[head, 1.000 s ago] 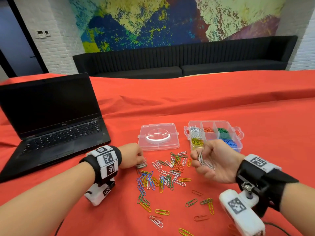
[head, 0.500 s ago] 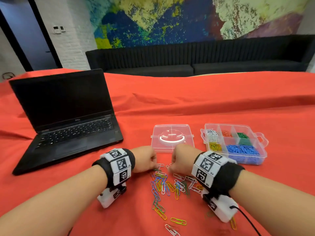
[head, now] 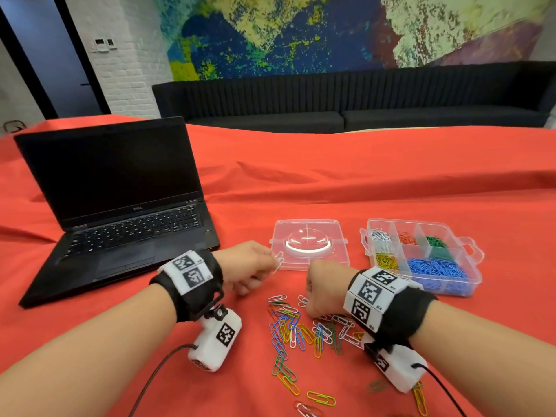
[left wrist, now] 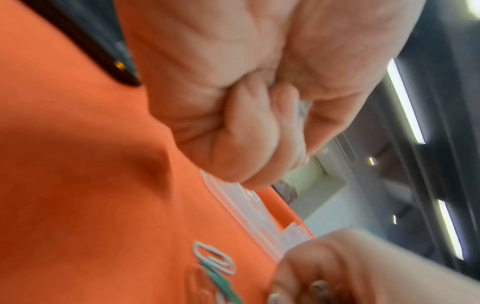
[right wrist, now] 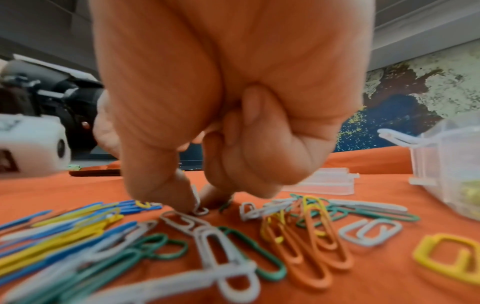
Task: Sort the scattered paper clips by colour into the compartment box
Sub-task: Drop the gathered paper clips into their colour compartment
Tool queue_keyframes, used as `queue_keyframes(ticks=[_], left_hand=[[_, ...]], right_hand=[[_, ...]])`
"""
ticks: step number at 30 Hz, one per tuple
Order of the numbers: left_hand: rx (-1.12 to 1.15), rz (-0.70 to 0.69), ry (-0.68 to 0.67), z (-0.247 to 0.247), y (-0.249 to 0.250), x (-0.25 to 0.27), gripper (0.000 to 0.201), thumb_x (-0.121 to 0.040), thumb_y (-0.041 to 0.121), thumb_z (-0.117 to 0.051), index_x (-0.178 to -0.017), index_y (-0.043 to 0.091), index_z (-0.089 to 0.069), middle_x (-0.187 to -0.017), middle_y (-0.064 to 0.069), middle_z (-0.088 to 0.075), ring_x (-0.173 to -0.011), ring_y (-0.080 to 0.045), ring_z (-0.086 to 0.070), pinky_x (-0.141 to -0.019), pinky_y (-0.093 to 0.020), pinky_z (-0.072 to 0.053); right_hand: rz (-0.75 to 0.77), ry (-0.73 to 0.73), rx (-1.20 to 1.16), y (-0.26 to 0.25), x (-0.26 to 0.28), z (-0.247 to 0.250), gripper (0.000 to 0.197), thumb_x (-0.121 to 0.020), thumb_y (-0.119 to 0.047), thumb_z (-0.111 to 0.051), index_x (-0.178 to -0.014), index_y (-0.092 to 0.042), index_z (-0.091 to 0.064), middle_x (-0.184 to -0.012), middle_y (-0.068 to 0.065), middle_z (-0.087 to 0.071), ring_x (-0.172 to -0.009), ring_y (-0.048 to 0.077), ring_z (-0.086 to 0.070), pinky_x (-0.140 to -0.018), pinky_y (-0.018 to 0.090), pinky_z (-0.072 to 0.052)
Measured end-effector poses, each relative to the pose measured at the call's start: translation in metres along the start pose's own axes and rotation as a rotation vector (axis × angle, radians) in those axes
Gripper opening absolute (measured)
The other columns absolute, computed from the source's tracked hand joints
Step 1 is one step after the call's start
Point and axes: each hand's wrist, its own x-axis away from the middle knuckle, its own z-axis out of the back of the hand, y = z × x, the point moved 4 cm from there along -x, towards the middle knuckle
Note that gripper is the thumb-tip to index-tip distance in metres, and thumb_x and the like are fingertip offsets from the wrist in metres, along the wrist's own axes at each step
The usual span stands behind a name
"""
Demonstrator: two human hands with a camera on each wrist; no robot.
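Several coloured paper clips [head: 301,326] lie scattered on the red cloth between my wrists. My left hand [head: 270,261] is raised a little above the cloth and pinches white paper clips [head: 278,260] between thumb and curled fingers; the left wrist view shows those white clips [left wrist: 301,109] blurred. My right hand [head: 310,305] is knuckles-up on the pile's far edge. Its thumb and forefinger [right wrist: 182,193] pinch a white clip [right wrist: 200,209] that touches the cloth. The clear compartment box [head: 469,266] stands to the right, with white, orange, green, yellow and blue clips in separate compartments.
The box's clear lid [head: 337,233] lies flat just beyond my hands. An open black laptop [head: 120,212] sits at the left. More clips [head: 320,398] lie near the front edge. Cables run from both wrist cameras. A black sofa lines the far wall.
My right hand, raised and palm-up with white clips a second ago, has turned over and come down onto the pile. The left hand has lifted off the cloth with white clips.
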Motion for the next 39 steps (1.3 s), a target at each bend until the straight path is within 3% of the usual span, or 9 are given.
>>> queue_keyframes(ticks=[4,9,12,15,19,24,29,33,39], left_hand=[[0.74,-0.049,-0.161,0.0,0.006,0.017,0.022,-0.084,0.016,-0.028,-0.066,0.016,-0.04,-0.051,0.002,-0.022,-0.035,-0.006,-0.019,-0.037,-0.007,-0.015],[0.895,-0.107,-0.162,0.0,0.012,0.023,0.042,-0.086,0.04,-0.039,-0.059,0.009,-0.044,-0.048,-0.003,-0.03,-0.033,-0.01,-0.025,-0.033,-0.009,-0.024],[0.669,-0.035,-0.015,-0.003,0.009,0.017,0.049,-0.095,0.049,-0.04,-0.063,0.012,-0.046,-0.049,0.0,-0.031,-0.031,-0.006,-0.023,-0.032,-0.008,-0.019],[-0.003,-0.038,0.101,-0.004,0.005,0.013,0.027,-0.098,0.03,-0.049,-0.076,0.014,-0.054,-0.053,0.0,-0.036,-0.032,-0.007,-0.028,-0.034,-0.01,-0.022],[-0.84,-0.073,0.091,-0.016,0.006,0.011,0.014,-0.092,0.026,-0.058,-0.099,0.016,-0.062,-0.088,-0.004,-0.06,-0.074,-0.014,-0.052,-0.064,-0.021,-0.038],[-1.016,-0.053,0.108,-0.022,0.006,0.009,0.018,-0.093,0.024,-0.055,-0.101,0.011,-0.063,-0.107,-0.008,-0.066,-0.098,-0.022,-0.058,-0.072,-0.021,-0.035],[-1.057,-0.019,0.018,-0.021,0.007,0.014,0.023,-0.096,0.026,-0.049,-0.095,0.009,-0.064,-0.078,-0.004,-0.056,-0.069,-0.016,-0.047,-0.051,-0.021,-0.031],[-0.376,-0.008,-0.053,-0.018,-0.004,0.016,0.028,-0.101,0.03,-0.039,-0.077,0.016,-0.042,-0.052,-0.001,-0.037,-0.032,-0.009,-0.032,-0.034,-0.014,-0.027],[0.868,-0.082,-0.236,-0.019,0.014,0.032,0.025,-0.084,0.022,-0.027,-0.068,0.014,-0.044,-0.048,-0.003,-0.029,-0.03,-0.009,-0.024,-0.037,-0.007,-0.019]], right_hand=[[-0.001,-0.067,0.044,-0.002,0.003,-0.004,0.029,-0.072,-0.028,-0.071,-0.062,-0.012,-0.048,-0.063,0.003,-0.051,-0.059,0.019,-0.049,-0.054,0.025,-0.043],[-0.008,-0.11,-0.031,0.002,0.01,-0.002,0.023,-0.074,-0.034,-0.068,-0.079,-0.012,-0.063,-0.071,0.003,-0.057,-0.065,0.02,-0.053,-0.061,0.029,-0.048],[-0.102,-0.198,-0.407,0.015,0.019,0.003,0.016,-0.075,-0.029,-0.06,-0.071,-0.015,-0.054,-0.058,0.001,-0.047,-0.048,0.016,-0.043,-0.046,0.022,-0.037],[-0.178,-0.337,-1.224,0.024,0.029,0.004,0.009,-0.068,-0.014,-0.044,-0.064,-0.017,-0.037,-0.052,-0.001,-0.035,-0.037,0.008,-0.023,-0.034,0.01,-0.016],[-0.155,-0.391,-1.729,0.032,0.036,0.009,0.011,-0.059,-0.007,-0.041,-0.066,-0.015,-0.043,-0.063,0.008,-0.046,-0.038,0.01,-0.026,-0.033,0.01,-0.015],[-0.149,-0.369,-1.732,0.039,0.039,0.005,0.018,-0.054,-0.01,-0.045,-0.07,-0.018,-0.046,-0.064,0.008,-0.047,-0.04,0.011,-0.026,-0.036,0.01,-0.015],[-0.172,-0.226,-1.21,0.046,0.043,0.001,0.014,-0.08,-0.01,-0.044,-0.073,-0.021,-0.042,-0.056,-0.003,-0.024,-0.042,0.007,-0.014,-0.041,0.009,-0.011],[-0.18,-0.253,-1.219,0.053,0.056,0.002,0.028,-0.086,0.0,-0.029,-0.091,-0.014,-0.052,-0.058,-0.001,-0.024,-0.039,0.006,-0.014,-0.038,0.006,-0.014],[-0.248,-0.275,-1.545,0.066,0.072,0.005,0.02,-0.082,-0.007,-0.034,-0.081,-0.007,-0.054,-0.064,0.007,-0.052,-0.039,0.01,-0.029,-0.032,0.011,-0.019]])
